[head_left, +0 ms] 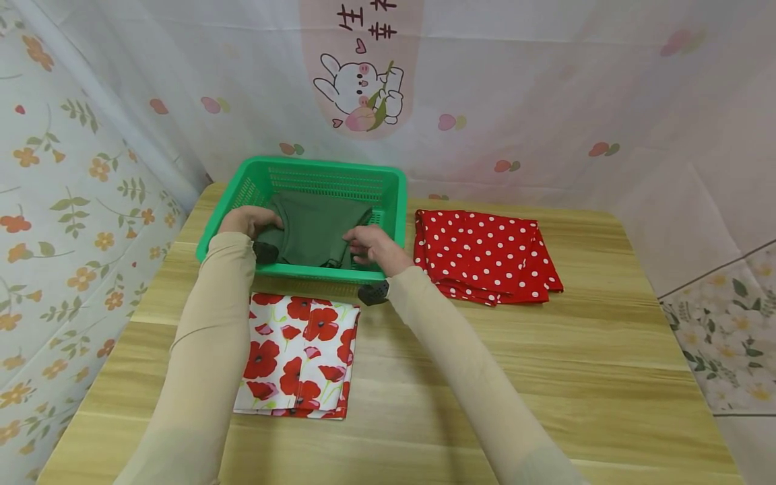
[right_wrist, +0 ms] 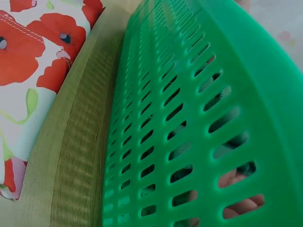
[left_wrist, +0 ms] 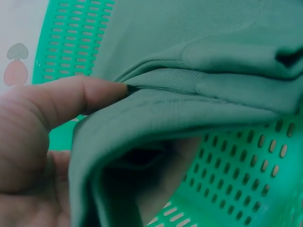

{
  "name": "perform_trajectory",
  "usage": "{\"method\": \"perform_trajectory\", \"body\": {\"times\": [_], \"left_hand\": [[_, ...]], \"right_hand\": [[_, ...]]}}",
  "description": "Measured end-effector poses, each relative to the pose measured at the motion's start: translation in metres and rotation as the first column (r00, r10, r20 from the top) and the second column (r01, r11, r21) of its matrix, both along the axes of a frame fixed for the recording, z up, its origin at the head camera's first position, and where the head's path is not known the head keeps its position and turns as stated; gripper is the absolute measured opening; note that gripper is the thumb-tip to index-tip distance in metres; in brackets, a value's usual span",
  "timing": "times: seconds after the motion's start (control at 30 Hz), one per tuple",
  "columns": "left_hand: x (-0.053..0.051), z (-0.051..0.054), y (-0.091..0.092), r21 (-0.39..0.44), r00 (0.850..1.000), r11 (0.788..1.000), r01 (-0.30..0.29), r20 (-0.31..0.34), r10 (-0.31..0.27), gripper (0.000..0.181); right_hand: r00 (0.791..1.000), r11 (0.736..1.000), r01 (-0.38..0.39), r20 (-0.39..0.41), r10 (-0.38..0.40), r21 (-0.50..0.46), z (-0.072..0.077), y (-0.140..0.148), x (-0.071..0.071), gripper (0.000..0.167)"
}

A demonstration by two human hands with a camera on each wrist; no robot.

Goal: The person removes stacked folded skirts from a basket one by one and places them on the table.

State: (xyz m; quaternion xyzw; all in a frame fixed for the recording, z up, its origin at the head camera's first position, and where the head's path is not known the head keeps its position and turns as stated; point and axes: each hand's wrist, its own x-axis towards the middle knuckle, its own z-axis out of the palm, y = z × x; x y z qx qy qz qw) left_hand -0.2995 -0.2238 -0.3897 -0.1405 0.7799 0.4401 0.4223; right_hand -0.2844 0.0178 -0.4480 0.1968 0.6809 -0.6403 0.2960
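Observation:
A folded dark green garment [head_left: 321, 229] with stitched seams lies in a green plastic basket [head_left: 330, 271]. My left hand [head_left: 248, 219] reaches over the basket's left side and grips the garment's left edge. In the left wrist view, the left thumb [left_wrist: 80, 97] presses on the cloth [left_wrist: 142, 113] from above, with the other fingers partly hidden beneath. Inside the basket's right part, my right hand [head_left: 378, 248] holds the garment's right edge with bent fingers. The right wrist view shows mostly the basket wall [right_wrist: 189, 113]; bits of fingers appear through its slots.
A folded white cloth with red poppies [head_left: 297, 357] lies on the wooden table [head_left: 545, 377] in front of the basket. To the basket's right is a folded red cloth with white dots [head_left: 485, 256]. Printed curtains [head_left: 485, 81] hang behind and at the sides.

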Motion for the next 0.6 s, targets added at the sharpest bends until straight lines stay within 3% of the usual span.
{"method": "perform_trajectory", "body": {"times": [0.07,0.13,0.2,0.27,0.37,0.47,0.5,0.6], "left_hand": [[0.000,0.000,-0.001,-0.021,1.000,1.000,-0.013,-0.013,0.013,0.067],[-0.002,-0.003,-0.003,-0.038,0.999,0.999,-0.033,-0.021,0.032,0.067],[-0.009,-0.010,-0.008,-0.052,0.998,0.997,-0.051,-0.032,0.050,0.071],[-0.019,-0.022,-0.017,-0.054,0.997,0.997,-0.052,-0.055,0.049,0.078],[-0.026,-0.025,-0.023,-0.069,0.994,0.996,-0.056,-0.103,0.048,0.088],[-0.018,-0.013,-0.016,-0.088,0.986,0.993,-0.074,-0.157,0.060,0.083],[-0.012,-0.004,-0.010,-0.101,0.984,0.992,-0.082,-0.168,0.064,0.080],[-0.004,0.010,-0.004,-0.107,0.979,0.992,-0.067,-0.200,0.045,0.075]], "right_hand": [[1.000,1.000,-0.013,-0.019,0.013,0.001,0.047,0.001,0.030,0.041],[0.999,0.999,-0.029,-0.045,0.028,-0.023,0.049,0.002,0.033,0.040],[0.997,0.998,-0.045,-0.070,0.042,-0.039,0.031,0.002,0.022,0.040],[0.995,0.998,-0.043,-0.091,0.038,-0.047,0.031,0.001,0.023,0.033],[0.993,0.998,-0.033,-0.118,0.026,-0.053,0.031,0.001,0.024,0.019],[0.990,0.998,-0.016,-0.141,0.007,-0.064,0.032,0.001,0.025,0.004],[0.989,0.998,-0.012,-0.149,0.002,-0.068,0.033,0.001,0.025,0.003],[0.986,0.996,-0.002,-0.164,-0.013,-0.087,0.036,0.001,0.025,0.009]]}}
